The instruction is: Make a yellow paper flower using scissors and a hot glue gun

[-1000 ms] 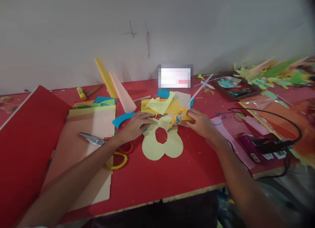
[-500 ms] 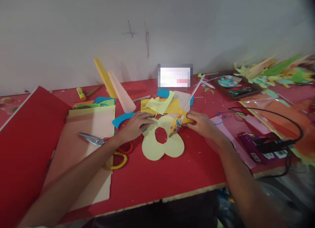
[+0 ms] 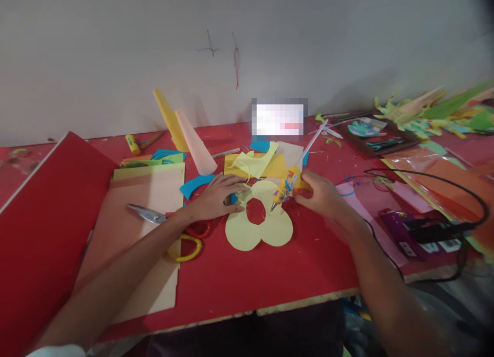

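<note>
Table point(image 3: 247, 290), red, beneath pale yellow flower cutout point(image 3: 243, 233); stacked sheets point(image 3: 116, 228) to the left of the flower cutout. Outline and central hole already cut, by the look of it; gluing apparently under way, with no second piece visibly fixed on, any glue too fine to tell. Left hand point(image 3: 214, 197) loosely spread, fingers bent over the flower cutout's upper left, seemingly touching. Right hand point(image 3: 320, 192) wrapped around glue gun point(image 3: 287, 184), by the flower cutout's right side. Nozzle point(image 3: 274, 206) at its right petals; contact unclear.
</note>
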`<state>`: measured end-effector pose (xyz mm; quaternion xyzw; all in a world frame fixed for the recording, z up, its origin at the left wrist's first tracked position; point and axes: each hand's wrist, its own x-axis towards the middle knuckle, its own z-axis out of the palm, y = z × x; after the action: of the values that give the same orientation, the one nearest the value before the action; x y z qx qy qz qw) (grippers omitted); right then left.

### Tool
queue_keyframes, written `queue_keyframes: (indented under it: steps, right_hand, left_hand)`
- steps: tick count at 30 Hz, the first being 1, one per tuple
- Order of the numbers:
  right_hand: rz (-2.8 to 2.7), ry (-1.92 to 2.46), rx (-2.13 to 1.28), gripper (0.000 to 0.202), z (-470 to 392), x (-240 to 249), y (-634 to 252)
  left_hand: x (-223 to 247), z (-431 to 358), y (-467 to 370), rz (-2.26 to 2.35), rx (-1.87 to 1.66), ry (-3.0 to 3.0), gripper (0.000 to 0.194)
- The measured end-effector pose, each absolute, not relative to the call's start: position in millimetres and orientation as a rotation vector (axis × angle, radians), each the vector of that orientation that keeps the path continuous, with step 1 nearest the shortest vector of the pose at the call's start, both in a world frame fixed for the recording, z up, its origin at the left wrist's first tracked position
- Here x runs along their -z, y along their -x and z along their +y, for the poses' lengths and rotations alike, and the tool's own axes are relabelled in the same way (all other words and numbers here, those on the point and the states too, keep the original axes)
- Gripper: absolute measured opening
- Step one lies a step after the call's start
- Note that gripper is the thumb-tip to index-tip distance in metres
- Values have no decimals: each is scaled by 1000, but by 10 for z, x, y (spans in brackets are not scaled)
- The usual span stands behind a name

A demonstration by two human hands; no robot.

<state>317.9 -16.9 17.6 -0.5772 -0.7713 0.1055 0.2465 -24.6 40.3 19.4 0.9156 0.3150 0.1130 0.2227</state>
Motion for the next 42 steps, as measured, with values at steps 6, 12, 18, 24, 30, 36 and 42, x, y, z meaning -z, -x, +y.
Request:
queue_keyframes:
  steps: [6,12,18,24,30,36,42]
  right_hand:
    - [-1956,1773,-129,42,-196,-170,-2927]
    - [-2027,1844,53,34,-196,-122,-2659]
    - [-2082,1721,232,15,-180,-123,-2604]
    - [-2106,1674,217,12,-178,-124,-2595]
    - [-2140,1694,212,17,-182,-135,-2587]
    - [-2152,1636,201,17,-184,-136,-2560]
    - [-2186,1599,126,20,-187,-145,-2543]
  left_hand:
    - [-153,388,239,887,-379,-2517,46]
    - [-148,381,215,861,-481,-2504,17]
    - [-181,373,201,889,-463,-2489,24]
    - [-154,392,208,903,-439,-2477,22]
    - [-154,403,207,902,-452,-2433,16]
    - [-153,406,202,889,-455,-2442,10]
    - [-136,401,206,912,-447,-2446,17]
